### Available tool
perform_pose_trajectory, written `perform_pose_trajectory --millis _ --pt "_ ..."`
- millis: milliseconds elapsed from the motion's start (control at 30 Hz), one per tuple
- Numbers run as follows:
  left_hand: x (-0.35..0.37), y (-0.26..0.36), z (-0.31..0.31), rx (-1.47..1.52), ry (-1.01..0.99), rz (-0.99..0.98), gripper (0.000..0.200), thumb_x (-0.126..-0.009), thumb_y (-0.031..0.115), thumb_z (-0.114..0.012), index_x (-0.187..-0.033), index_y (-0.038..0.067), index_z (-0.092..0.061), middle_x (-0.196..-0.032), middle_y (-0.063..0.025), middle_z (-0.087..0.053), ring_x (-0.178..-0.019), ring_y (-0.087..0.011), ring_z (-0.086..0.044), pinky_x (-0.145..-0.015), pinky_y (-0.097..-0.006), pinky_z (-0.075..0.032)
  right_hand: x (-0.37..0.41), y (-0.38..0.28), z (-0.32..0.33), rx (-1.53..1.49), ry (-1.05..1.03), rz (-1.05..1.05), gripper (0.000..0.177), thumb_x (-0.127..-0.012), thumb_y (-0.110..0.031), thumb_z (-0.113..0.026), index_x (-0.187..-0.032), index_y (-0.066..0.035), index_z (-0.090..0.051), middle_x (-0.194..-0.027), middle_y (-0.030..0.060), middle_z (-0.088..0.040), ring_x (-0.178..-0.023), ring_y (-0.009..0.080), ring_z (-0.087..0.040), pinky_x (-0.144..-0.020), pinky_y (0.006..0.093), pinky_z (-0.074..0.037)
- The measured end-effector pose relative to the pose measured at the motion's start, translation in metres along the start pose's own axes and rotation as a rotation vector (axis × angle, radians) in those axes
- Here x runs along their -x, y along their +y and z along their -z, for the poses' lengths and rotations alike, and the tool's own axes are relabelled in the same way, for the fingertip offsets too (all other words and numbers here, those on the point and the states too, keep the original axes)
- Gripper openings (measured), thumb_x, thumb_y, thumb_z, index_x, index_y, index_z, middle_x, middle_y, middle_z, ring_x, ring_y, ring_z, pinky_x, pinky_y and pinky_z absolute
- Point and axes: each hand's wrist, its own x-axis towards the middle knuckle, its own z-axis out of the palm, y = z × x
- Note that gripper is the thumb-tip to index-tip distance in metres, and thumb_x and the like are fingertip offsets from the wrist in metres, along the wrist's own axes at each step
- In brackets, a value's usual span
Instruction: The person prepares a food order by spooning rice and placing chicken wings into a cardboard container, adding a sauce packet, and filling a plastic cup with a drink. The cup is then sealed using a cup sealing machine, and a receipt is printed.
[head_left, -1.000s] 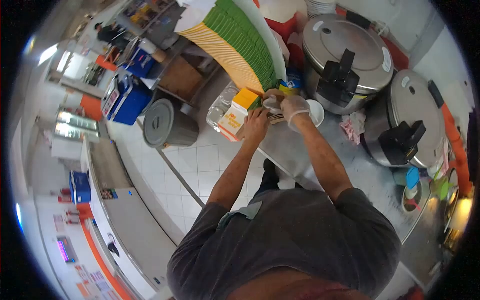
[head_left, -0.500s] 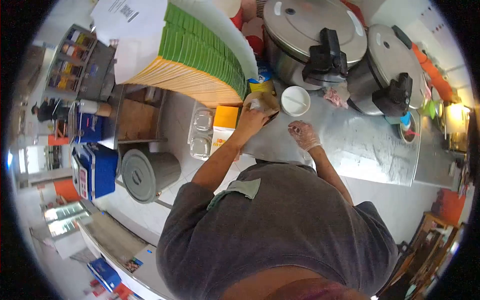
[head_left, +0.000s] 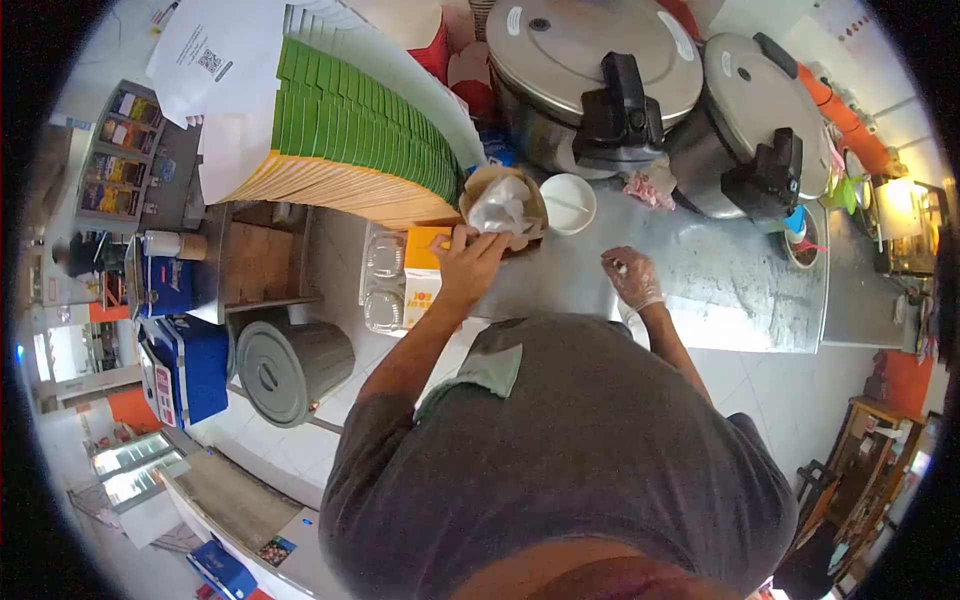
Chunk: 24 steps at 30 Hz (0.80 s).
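Observation:
My left hand (head_left: 470,262) is bare and lies over the near rim of a brown cardboard box (head_left: 541,222). Its fingers are spread, with the thumb side against an orange and white carton (head_left: 420,280). Crumpled clear plastic (head_left: 500,205) fills the brown box. My right hand (head_left: 632,278) wears a clear plastic glove and hovers over the metal counter. Its fingers are curled in, and a small pale spot shows between them; what it is I cannot make out. Between the hands, further back, stands a white bowl (head_left: 569,204) with a pale utensil in it.
Two large lidded metal pots (head_left: 600,75) (head_left: 765,120) stand along the back. A crumpled pinkish cloth (head_left: 651,186) lies before them. Tall stacked green-edged packaging (head_left: 360,130) rises at left, above clear clamshell containers (head_left: 384,280). A grey lidded bin (head_left: 290,365) stands on the floor.
My left hand has drawn back from inside the brown box to its near rim, exposing more of the clear plastic. My right hand has shifted slightly right. The whole view has turned a little.

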Motion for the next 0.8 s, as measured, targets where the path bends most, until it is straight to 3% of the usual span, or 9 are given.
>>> perform_pose_trajectory --millis 100,133,300,500,567,633,667,733,800 --pt "0.005 0.002 0.003 0.065 -0.132 -0.038 0.025 -0.069 0.021 -0.063 -0.093 0.024 -0.067 -0.085 0.0135 -0.059 -0.086 -0.0113 -0.05 -0.078 -0.0432 -0.025 0.004 0.012 0.007 -0.054 0.023 0.065 0.012 -0.08 -0.012 -0.062 -0.089 -0.006 -0.066 -0.088 0.0114 -0.066 -0.068 0.025 -0.063 -0.065 0.0343 -0.051" --pt "0.003 0.004 0.005 0.073 -0.034 -0.059 0.023 -0.07 0.019 -0.062 -0.092 0.024 -0.067 -0.085 0.013 -0.06 -0.088 -0.0111 -0.05 -0.079 -0.0436 -0.025 -0.002 0.012 0.011 -0.024 0.03 0.068 0.011 -0.08 -0.012 -0.062 -0.089 -0.006 -0.065 -0.089 0.0115 -0.066 -0.069 0.025 -0.063 -0.065 0.0343 -0.051" --pt "-0.024 0.0 0.027 0.056 0.051 0.008 0.025 -0.069 0.019 -0.063 -0.093 0.023 -0.067 -0.089 0.0124 -0.06 -0.092 -0.0115 -0.052 -0.081 -0.0431 -0.026 0.0 0.016 0.008 -0.003 0.039 0.039 0.012 -0.08 -0.013 -0.063 -0.09 -0.006 -0.066 -0.088 0.0119 -0.066 -0.072 0.0257 -0.064 -0.067 0.0345 -0.051" --pt "-0.051 -0.013 -0.009 0.085 -0.012 0.02 0.026 -0.072 0.016 -0.062 -0.097 0.018 -0.066 -0.09 0.0068 -0.06 -0.089 -0.0177 -0.053 -0.076 -0.0357 -0.042 0.003 -0.021 -0.003 -0.017 -0.123 0.106 0.018 -0.08 -0.017 -0.065 -0.096 -0.008 -0.067 -0.089 0.0121 -0.066 -0.078 0.028 -0.064 -0.075 0.0373 -0.052" --pt "-0.047 -0.016 -0.018 0.12 0.012 0.013 0.026 -0.073 0.014 -0.061 -0.099 0.016 -0.066 -0.091 0.0047 -0.06 -0.089 -0.0196 -0.053 -0.074 -0.0352 -0.047 -0.003 -0.031 -0.029 0.141 -0.033 0.46 0.025 -0.083 -0.017 -0.064 -0.107 -0.009 -0.062 -0.098 0.012 -0.065 -0.086 0.0304 -0.063 -0.076 0.0391 -0.051" --pt "-0.039 -0.016 -0.022 0.148 -0.059 0.029 0.026 -0.074 0.013 -0.06 -0.099 0.015 -0.066 -0.091 0.0033 -0.06 -0.09 -0.0201 -0.053 -0.076 -0.0357 -0.047 -0.019 -0.059 -0.043 0.067 0.069 0.75 0.02 -0.083 -0.017 -0.06 -0.103 -0.01 -0.062 -0.098 0.0112 -0.064 -0.086 0.0321 -0.062 -0.079 0.0434 -0.049" --pt "-0.035 -0.014 -0.022 0.151 -0.064 0.031 0.026 -0.074 0.013 -0.06 -0.099 0.015 -0.066 -0.091 0.0033 -0.06 -0.09 -0.0201 -0.053 -0.076 -0.0357 -0.047 -0.027 -0.062 -0.051 0.067 0.065 0.745 0.02 -0.083 -0.017 -0.06 -0.103 -0.01 -0.062 -0.098 0.0112 -0.064 -0.086 0.0321 -0.062 -0.079 0.0434 -0.049" --pt "-0.026 -0.012 -0.021 0.194 -0.082 0.056 0.025 -0.075 0.011 -0.06 -0.099 0.014 -0.066 -0.091 0.002 -0.061 -0.089 -0.0212 -0.054 -0.076 -0.0359 -0.048 -0.04 -0.061 -0.066 0.585 -0.4 0.576 0.012 -0.084 -0.017 -0.055 -0.089 -0.008 -0.061 -0.09 0.0105 -0.064 -0.084 0.0319 -0.062 -0.077 0.0446 -0.049" --pt "-0.02 -0.016 -0.021 0.197 -0.071 0.065 0.023 -0.075 0.012 -0.06 -0.098 0.014 -0.067 -0.091 0.0016 -0.061 -0.089 -0.0214 -0.054 -0.075 -0.0361 -0.048 -0.039 -0.057 -0.067 0.478 -0.415 0.553 0.011 -0.084 -0.017 -0.053 -0.084 -0.008 -0.059 -0.087 0.0105 -0.063 -0.083 0.0315 -0.062 -0.075 0.0448 -0.049"
